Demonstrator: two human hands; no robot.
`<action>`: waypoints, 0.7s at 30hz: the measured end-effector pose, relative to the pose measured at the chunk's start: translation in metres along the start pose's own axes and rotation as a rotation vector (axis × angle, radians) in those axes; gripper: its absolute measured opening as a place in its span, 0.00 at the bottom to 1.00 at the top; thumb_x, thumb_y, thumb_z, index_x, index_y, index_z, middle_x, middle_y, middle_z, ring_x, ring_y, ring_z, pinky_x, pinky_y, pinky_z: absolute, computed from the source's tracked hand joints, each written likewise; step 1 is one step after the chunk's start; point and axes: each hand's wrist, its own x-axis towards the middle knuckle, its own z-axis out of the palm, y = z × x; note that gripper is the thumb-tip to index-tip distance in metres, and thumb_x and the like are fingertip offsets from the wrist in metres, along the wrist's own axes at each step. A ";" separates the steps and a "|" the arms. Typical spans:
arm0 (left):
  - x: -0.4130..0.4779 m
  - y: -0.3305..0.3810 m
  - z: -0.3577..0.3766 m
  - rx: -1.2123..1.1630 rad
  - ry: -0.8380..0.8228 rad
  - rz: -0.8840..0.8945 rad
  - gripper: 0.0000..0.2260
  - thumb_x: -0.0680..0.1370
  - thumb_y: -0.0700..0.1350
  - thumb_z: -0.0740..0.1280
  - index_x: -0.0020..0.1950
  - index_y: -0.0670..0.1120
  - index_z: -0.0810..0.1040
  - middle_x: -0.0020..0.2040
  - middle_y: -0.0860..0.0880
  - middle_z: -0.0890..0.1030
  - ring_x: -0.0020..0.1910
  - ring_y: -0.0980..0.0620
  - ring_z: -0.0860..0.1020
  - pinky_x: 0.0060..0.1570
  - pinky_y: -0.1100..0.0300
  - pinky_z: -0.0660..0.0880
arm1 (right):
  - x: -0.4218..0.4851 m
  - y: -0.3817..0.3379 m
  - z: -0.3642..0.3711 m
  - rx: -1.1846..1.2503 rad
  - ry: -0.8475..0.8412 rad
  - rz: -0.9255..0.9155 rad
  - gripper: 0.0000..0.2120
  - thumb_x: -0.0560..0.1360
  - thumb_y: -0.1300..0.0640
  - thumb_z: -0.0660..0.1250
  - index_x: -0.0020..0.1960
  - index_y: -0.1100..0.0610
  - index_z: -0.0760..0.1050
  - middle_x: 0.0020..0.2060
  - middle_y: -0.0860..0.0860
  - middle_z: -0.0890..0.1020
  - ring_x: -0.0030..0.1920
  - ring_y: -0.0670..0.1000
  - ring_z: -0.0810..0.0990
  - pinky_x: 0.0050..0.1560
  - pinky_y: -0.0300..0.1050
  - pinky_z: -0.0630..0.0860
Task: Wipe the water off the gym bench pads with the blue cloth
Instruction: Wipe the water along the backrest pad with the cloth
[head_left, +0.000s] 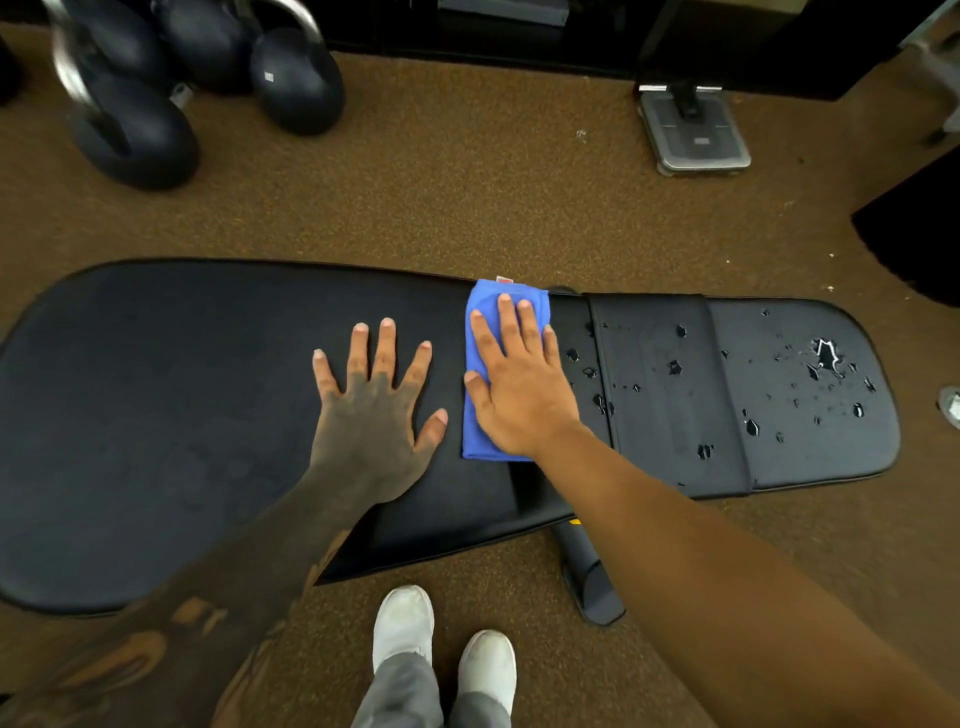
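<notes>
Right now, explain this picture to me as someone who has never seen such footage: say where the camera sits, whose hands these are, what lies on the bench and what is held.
There is no machine here: one camera worn on a person's head looks down at their own bare hands. The black surface is a gym bench, with a long pad on the left and a shorter pad on the right. The left hand lies flat, fingers spread, on the long pad. The right hand presses flat on a blue cloth at that pad's right end; nothing is gripped. Water drops lie right of the cloth, mostly on the shorter pad, not yet wiped. Dark kettlebells stand on the brown carpet behind.
</notes>
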 end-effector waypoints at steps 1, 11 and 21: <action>0.004 0.003 0.000 -0.008 0.008 0.006 0.32 0.77 0.65 0.44 0.79 0.53 0.45 0.80 0.41 0.45 0.79 0.38 0.43 0.71 0.30 0.45 | -0.005 0.000 0.001 -0.004 -0.006 -0.034 0.32 0.82 0.44 0.49 0.81 0.52 0.44 0.80 0.55 0.41 0.79 0.57 0.36 0.77 0.59 0.40; 0.024 0.024 0.003 -0.031 -0.005 0.005 0.30 0.80 0.59 0.47 0.79 0.50 0.46 0.80 0.41 0.45 0.79 0.38 0.43 0.73 0.32 0.45 | -0.012 0.038 -0.003 -0.003 -0.002 0.090 0.31 0.82 0.44 0.49 0.81 0.51 0.42 0.80 0.55 0.40 0.79 0.56 0.36 0.78 0.57 0.41; 0.025 0.031 0.003 -0.074 0.010 0.022 0.30 0.80 0.54 0.48 0.79 0.42 0.50 0.80 0.40 0.49 0.79 0.41 0.45 0.76 0.41 0.46 | -0.044 0.064 0.002 -0.053 -0.030 -0.048 0.32 0.80 0.42 0.45 0.81 0.53 0.47 0.81 0.55 0.45 0.80 0.57 0.41 0.78 0.59 0.46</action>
